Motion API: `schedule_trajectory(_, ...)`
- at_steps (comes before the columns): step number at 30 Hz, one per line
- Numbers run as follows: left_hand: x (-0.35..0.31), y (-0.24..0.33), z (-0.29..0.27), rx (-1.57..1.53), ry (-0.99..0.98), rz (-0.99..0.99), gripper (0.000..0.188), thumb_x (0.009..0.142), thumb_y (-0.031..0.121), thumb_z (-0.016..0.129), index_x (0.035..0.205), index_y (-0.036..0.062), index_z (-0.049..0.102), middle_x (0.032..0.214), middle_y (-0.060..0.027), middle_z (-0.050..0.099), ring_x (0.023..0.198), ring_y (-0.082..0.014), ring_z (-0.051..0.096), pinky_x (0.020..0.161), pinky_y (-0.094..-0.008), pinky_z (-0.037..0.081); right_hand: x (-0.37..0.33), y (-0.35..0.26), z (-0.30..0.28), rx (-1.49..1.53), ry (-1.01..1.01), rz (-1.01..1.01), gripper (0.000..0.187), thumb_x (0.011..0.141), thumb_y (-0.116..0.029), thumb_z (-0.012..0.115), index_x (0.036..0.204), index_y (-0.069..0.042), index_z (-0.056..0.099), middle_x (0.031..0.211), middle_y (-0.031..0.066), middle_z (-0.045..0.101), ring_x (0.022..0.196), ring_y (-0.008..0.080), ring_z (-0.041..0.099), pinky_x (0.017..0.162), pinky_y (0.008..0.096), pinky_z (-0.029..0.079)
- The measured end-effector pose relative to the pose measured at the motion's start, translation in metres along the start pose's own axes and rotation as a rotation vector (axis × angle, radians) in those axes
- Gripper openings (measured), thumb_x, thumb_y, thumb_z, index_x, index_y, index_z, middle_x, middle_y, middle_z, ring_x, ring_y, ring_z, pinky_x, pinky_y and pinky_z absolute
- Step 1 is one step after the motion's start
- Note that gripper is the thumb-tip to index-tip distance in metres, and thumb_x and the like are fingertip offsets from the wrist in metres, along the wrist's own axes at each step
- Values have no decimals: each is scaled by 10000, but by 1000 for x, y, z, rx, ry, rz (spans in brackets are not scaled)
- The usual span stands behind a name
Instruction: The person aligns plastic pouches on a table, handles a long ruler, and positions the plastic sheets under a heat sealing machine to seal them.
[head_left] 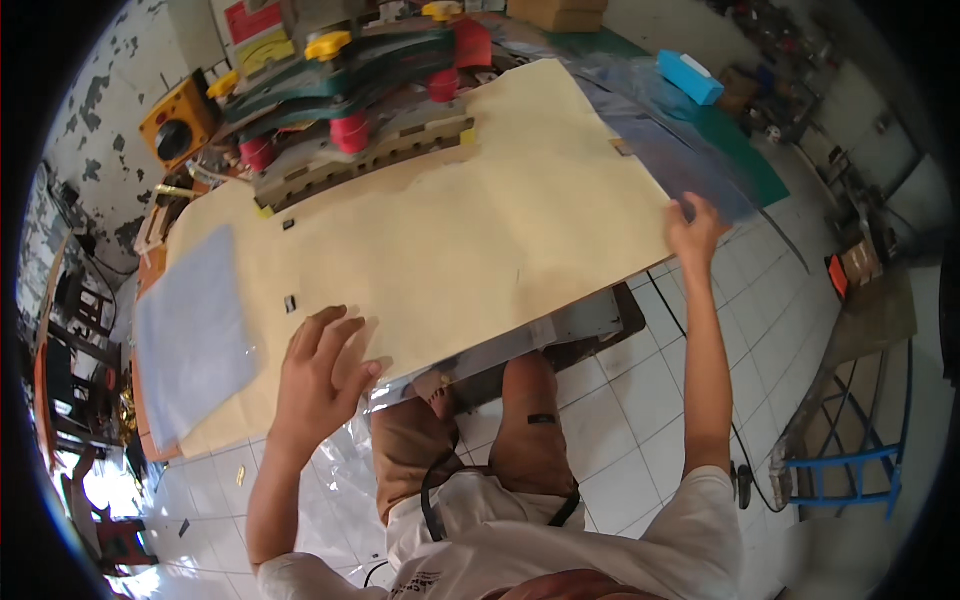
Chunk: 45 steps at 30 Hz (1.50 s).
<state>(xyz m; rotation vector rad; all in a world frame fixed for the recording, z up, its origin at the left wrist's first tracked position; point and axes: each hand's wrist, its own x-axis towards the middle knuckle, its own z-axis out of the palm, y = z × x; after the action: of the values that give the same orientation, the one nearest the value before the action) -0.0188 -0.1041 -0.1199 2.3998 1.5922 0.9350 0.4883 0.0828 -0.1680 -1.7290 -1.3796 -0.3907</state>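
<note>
Tabletop [151,268] mostly hidden beneath sheet [420,265]

Left fingers [336,342] are loosely spread, right arm [706,360] outstretched with its fingers [703,212] curled.

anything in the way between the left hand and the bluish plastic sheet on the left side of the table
Nothing visible stands between the left hand and the bluish plastic sheet: only the flat cream covering shows there. The nearer small black piece lies just beyond the fingertips, off the direct path.

Wht short-slv tee [640,560] w/ sm. dk print [415,582], brn shorts [402,455] w/ blk tag [541,419] on R leg, blk straps [427,502] at lap.
</note>
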Motion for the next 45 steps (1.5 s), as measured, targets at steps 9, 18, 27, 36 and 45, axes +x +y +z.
schedule_trajectory(9, -4, -8, 14, -271, 60, -251, 437, 784, 220, 680, 1133, -34, 609, 1238, -207, 553, 1132, -356, 566, 929, -407, 470, 55, 7, 30, -158, -455, 36, 677, 886, -513, 585, 1366, -41, 511, 1395, 271, 470, 1330, 440, 394, 1100, 512, 313)
schedule_trajectory(18, -8, -14, 21, -221, 109, -205, 392, 789, 164, 695, 1111, -46, 616, 1221, -194, 568, 1078, -304, 598, 869, -350, 490, 35, -35, 50, -395, -542, 103, 723, 930, -587, 432, 1461, -97, 407, 1526, 257, 299, 1418, 437, 258, 1133, 623, 174)
schedule_trajectory(27, -11, -19, 18, -238, 161, -153, 360, 788, 112, 710, 1100, -45, 618, 1183, -192, 586, 1073, -314, 608, 888, -364, 494, 60, 18, 24, 12, -523, 20, 468, 889, -338, 623, 1250, -41, 618, 1248, 213, 603, 1168, 360, 557, 985, 415, 436)
schedule_trajectory(36, -5, -12, 23, -292, 183, -214, 306, 780, 105, 718, 1052, -18, 653, 1152, -191, 604, 1029, -332, 625, 864, -381, 503, 78, 127, 0, -84, -187, 91, 364, 854, -218, 665, 1165, -28, 656, 1187, 187, 642, 1110, 338, 602, 947, 417, 472)
schedule_trajectory(45, -6, -21, 25, -296, 225, -256, 216, 802, 100, 669, 971, -32, 649, 1103, -170, 620, 991, -284, 634, 848, -349, 500, 129, 265, -48, -762, -263, 289, 563, 846, -85, 582, 1394, -78, 448, 1348, 121, 556, 1283, 330, 479, 1089, 560, 330)
